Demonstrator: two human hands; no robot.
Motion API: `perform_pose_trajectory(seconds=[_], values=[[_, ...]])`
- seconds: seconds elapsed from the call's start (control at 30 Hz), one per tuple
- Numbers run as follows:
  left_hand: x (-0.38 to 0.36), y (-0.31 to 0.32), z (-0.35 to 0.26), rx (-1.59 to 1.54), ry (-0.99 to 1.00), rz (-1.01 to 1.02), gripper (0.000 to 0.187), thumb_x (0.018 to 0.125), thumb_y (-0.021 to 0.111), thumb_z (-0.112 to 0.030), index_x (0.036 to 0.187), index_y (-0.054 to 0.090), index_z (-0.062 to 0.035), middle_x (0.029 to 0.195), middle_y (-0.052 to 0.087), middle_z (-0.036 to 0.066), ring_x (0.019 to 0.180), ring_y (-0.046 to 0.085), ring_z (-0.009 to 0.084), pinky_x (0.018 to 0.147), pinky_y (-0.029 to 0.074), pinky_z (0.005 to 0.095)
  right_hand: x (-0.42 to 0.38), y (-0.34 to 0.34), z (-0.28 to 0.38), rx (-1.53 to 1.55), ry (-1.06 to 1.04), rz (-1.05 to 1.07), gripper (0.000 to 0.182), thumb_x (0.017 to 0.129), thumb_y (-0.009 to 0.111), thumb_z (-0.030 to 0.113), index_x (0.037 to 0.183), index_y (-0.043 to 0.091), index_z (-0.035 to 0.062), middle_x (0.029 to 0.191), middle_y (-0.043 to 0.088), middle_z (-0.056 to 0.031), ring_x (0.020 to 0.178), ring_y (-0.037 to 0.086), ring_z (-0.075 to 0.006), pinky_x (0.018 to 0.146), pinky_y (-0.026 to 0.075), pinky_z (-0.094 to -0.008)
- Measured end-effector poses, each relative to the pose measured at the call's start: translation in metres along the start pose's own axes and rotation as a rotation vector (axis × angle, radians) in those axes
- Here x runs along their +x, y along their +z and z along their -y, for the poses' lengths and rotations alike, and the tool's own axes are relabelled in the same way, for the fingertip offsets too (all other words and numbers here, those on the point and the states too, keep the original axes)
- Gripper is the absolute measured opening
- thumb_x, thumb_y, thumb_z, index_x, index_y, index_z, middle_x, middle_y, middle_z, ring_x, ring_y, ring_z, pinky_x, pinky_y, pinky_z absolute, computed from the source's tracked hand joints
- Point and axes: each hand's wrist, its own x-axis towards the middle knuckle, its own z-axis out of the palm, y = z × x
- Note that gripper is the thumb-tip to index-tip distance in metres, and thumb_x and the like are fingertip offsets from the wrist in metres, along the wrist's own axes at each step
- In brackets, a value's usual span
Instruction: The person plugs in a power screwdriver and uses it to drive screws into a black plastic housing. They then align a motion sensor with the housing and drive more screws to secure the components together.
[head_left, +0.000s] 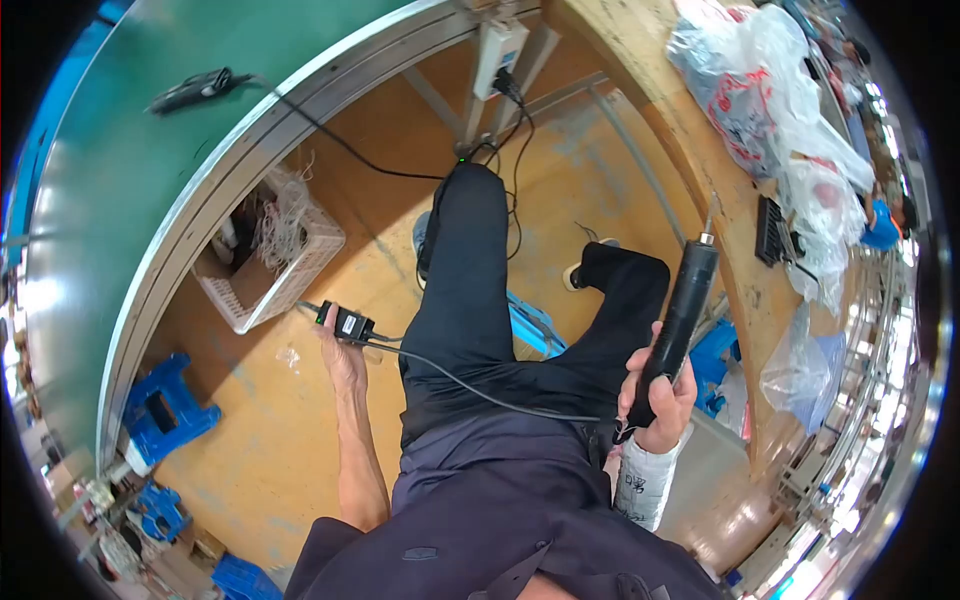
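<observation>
An electric screwdriver is held upright in the right hand, fingers wrapped fully round the lower end of the black barrel, bit pointing up beside the wooden bench edge on the right. A small black power adapter is held in the left hand, closed lightly on it w/ arm stretched toward the floor, near a white plastic basket. The two are joined by a thin black cable draped slack across the lap. The driver is judged rigid, fairly dense & top-heavy when gripped this low; the smooth barrel could slip, so a mid-body grip nearer the balance pt would be steadier. The slim bit at the tip is prob. the fragile part & shouldn't be knocked. The adapter is judged light, hard-cased, easily pinched by its sides. The cable is soft, limp, apt to snag on a knee; it shouldn't be used for pulling, esp. at the strain points where it enters each unit.
</observation>
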Motion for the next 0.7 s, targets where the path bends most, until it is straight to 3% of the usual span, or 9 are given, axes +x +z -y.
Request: perform_pose_trajectory(seconds=[0.1,0.17,0.23,0.33,0.4,0.5,0.53,0.63,0.7], values=[[0.018,-0.022,0.004,0.139,0.092,-0.096,0.066,0.106,0.053,-0.054,0.141,0.058,0.0015,0.126,0.062,0.011,0.111,0.061,0.0258,0.101,0.049,0.0411,-0.002,0.008,0.006,-0.040,0.000,-0.030,0.057,0.091,0.072,0.020,0.134,0.050,-0.0101,0.098,0.067,-0.0170,0.061,0.061,-0.0156,0.053,0.050,-0.0278],[0.039,-0.035,0.001,0.316,0.182,-0.139,0.049,0.104,0.056,-0.040,0.132,0.066,-0.0006,0.123,0.063,0.011,0.105,0.063,0.0237,0.091,0.055,0.0392,-0.002,0.012,0.015,-0.110,0.140,-0.012,0.035,0.094,0.069,0.010,0.122,0.057,-0.0075,0.095,0.066,-0.0111,0.061,0.059,-0.0117,0.057,0.049,-0.0258],[0.068,-0.036,0.002,0.123,0.162,-0.269,0.044,0.102,0.057,-0.033,0.131,0.066,-0.0015,0.115,0.067,0.011,0.100,0.065,0.0246,0.081,0.058,0.0392,-0.007,0.014,0.016,-0.077,0.215,-0.034,0.038,0.097,0.068,0.014,0.128,0.058,-0.0048,0.099,0.067,-0.0070,0.068,0.060,-0.0091,0.059,0.051,-0.0247],[0.122,-0.089,0.033,0.003,0.012,-0.325,0.035,0.102,0.054,-0.029,0.120,0.068,-0.0028,0.109,0.069,0.011,0.091,0.068,0.0270,0.074,0.059,0.0413,-0.030,-0.001,0.008,-0.076,0.185,0.002,0.054,0.092,0.069,0.010,0.141,0.051,-0.0055,0.104,0.068,-0.0116,0.067,0.062,-0.0119,0.058,0.052,-0.0271],[0.154,-0.124,0.065,0.011,-0.206,-0.204,0.023,0.101,0.052,-0.026,0.103,0.066,-0.0073,0.099,0.069,0.012,0.078,0.068,0.0278,0.067,0.059,0.0423,-0.036,-0.003,0.008,-0.111,0.248,-0.062,0.052,0.092,0.070,0.011,0.139,0.053,-0.0050,0.103,0.068,-0.0104,0.067,0.062,-0.0109,0.058,0.052,-0.0265],[0.212,-0.171,0.104,0.261,-0.717,-0.189,0.014,0.099,0.055,-0.022,0.100,0.064,-0.0112,0.097,0.066,0.011,0.071,0.065,0.0274,0.063,0.059,0.0405,-0.036,-0.009,-0.010,-0.117,0.322,-0.188,0.045,0.093,0.073,0.016,0.131,0.060,-0.0042,0.098,0.068,-0.0066,0.067,0.061,-0.0089,0.058,0.051,-0.0246],[0.199,-0.146,0.118,0.298,-0.588,-0.482,0.013,0.097,0.058,-0.023,0.100,0.063,-0.0113,0.099,0.063,0.011,0.069,0.065,0.0270,0.061,0.058,0.0385,-0.039,-0.009,-0.014,-0.096,0.330,-0.226,0.046,0.094,0.073,0.016,0.132,0.058,-0.0048,0.098,0.067,-0.0072,0.066,0.061,-0.0092,0.057,0.051,-0.0245],[0.188,-0.110,0.102,0.229,-0.728,-0.453,0.019,0.097,0.060,-0.028,0.101,0.063,-0.0095,0.103,0.060,0.011,0.071,0.065,0.0279,0.065,0.059,0.0391,-0.045,-0.012,-0.016,-0.024,0.286,-0.275,0.049,0.094,0.070,0.015,0.135,0.054,-0.0071,0.099,0.067,-0.0097,0.066,0.062,-0.0106,0.054,0.050,-0.0247],[0.187,-0.110,0.077,0.520,-0.713,-0.304,0.028,0.098,0.059,-0.035,0.105,0.062,-0.0078,0.099,0.061,0.011,0.069,0.064,0.0282,0.066,0.058,0.0390,-0.047,-0.021,-0.016,0.019,0.256,-0.293,0.052,0.095,0.069,0.013,0.139,0.051,-0.0077,0.101,0.066,-0.0100,0.067,0.062,-0.0111,0.056,0.051,-0.0254]])
